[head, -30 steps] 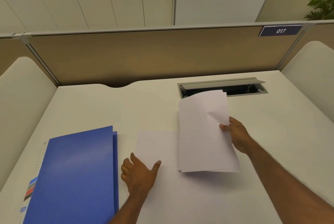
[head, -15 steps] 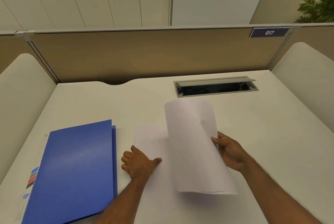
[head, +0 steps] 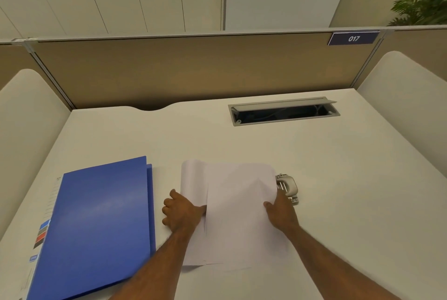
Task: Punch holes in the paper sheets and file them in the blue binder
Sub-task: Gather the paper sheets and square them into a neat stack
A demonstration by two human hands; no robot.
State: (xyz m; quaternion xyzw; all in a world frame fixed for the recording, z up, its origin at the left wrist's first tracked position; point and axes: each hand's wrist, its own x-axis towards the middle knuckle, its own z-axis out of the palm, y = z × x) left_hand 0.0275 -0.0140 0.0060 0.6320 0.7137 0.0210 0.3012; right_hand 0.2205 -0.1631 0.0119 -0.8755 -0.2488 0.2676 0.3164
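**White paper sheets (head: 237, 215) held at 6 o'clock, blue binder (head: 101, 222) shut at 8**

Pale desk (head: 242, 144) across most of the view, bounded at 12 o'clock by a tan partition (head: 193, 69) and at 3 and 9 by rounded cream side screens (head: 31, 130).

Blue binder closed and flat at 8 o'clock on the desk, long side running toward 12, coloured index tabs (head: 42, 234) poking out along its 9 o'clock edge.

Paper sheets at 6 o'clock, near the binder's 3 o'clock side without touching it. One layer low on the desk toward 9 with its far end curled. A looser upper bundle overlapping it toward 3, bowed and creased.

Grey cable hatch (head: 283, 112) sunk into the desk at 1 o'clock, lid tipped open, well apart from the sheets.

Left hand (head: 181, 212) at the 9 o'clock edge of the sheets, knuckles up, fingers curled together, thumb stretched toward 3 and ending at the edge of the upper bundle. Gripping or merely resting: impossible to tell. Right hand (head: 281, 213) at the bundle's 3 o'clock edge, thumb on top, fingers hidden beneath, pinching the paper between them.

Metal hole punch (head: 287, 187) on the desk at the bundle's 3 o'clock edge, touching it or tucked just under it, just beyond the right hand toward 12.

Small dark plate (head: 353, 38) marked 017 on the partition at 1 o'clock.
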